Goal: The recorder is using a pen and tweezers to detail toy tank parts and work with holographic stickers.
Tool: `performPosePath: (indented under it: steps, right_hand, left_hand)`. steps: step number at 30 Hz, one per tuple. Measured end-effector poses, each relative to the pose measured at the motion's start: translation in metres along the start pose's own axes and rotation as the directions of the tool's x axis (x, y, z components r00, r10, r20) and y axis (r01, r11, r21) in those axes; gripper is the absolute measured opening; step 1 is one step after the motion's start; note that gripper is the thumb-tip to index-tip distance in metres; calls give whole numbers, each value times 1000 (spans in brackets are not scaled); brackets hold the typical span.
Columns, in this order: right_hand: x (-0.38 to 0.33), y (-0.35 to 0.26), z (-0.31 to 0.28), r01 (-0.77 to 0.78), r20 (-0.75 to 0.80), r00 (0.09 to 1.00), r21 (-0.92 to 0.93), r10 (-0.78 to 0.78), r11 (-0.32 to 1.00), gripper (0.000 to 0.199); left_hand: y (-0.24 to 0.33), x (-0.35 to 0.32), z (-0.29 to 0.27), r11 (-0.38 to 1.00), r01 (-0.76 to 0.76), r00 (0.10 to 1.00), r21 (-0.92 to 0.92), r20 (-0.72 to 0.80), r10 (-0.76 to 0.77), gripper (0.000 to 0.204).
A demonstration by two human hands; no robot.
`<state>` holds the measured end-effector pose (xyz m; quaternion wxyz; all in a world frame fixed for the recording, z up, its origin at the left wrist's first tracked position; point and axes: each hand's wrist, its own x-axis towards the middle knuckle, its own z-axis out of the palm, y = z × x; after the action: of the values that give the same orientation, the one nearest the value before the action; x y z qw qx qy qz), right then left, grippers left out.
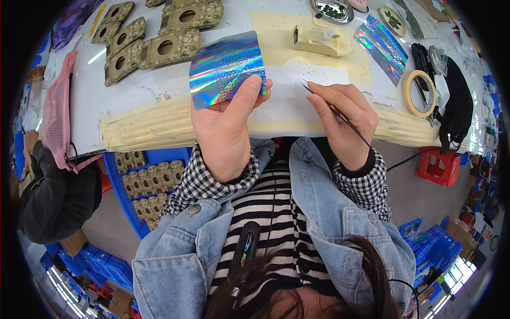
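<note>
My left hand (227,133) grips a shiny holographic sheet (226,61) by its lower right corner, thumb on top and fingers beneath. Rows of small dots cover the sheet's lower right part. In my right hand (351,109) are thin dark tweezers (341,116), pinched between thumb and fingers. Their tips point at the white work surface (289,95), to the right of the sheet and apart from it. Tiny specks (304,69) lie scattered just beyond the tips; whether the tips hold one is too small to tell.
Camouflage pieces with round holes (166,49) lie at the far left. A cream taped block (321,40) stands ahead, and a second holographic sheet (381,48) lies right of it. Masking tape (419,93) rests near a black pouch (458,101). A dark-sleeved person (61,186) sits at left.
</note>
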<state>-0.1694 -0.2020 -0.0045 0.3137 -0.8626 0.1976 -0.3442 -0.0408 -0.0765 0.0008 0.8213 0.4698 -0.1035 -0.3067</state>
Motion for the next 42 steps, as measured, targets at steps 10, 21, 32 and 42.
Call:
performPosePath:
  steps: [10, 21, 32, 42]
  right_hand:
    - [9, -24, -16, 207, 38, 976, 119, -213, 971, 33]
    - [17, -36, -8, 331, 76, 937, 112, -340, 937, 33]
    - [18, -35, -5, 329, 54, 940, 128, -338, 936, 34]
    - [17, -34, -4, 331, 36, 941, 107, -336, 938, 35]
  left_hand:
    - [0, -4, 3, 999, -35, 999, 25, 31, 34, 22]
    - [1, -5, 8, 999, -43, 999, 4, 26, 42, 19]
    - [2, -6, 9, 998, -64, 997, 29, 55, 63, 20]
    - [2, -6, 8, 995, -77, 996, 63, 51, 73, 23]
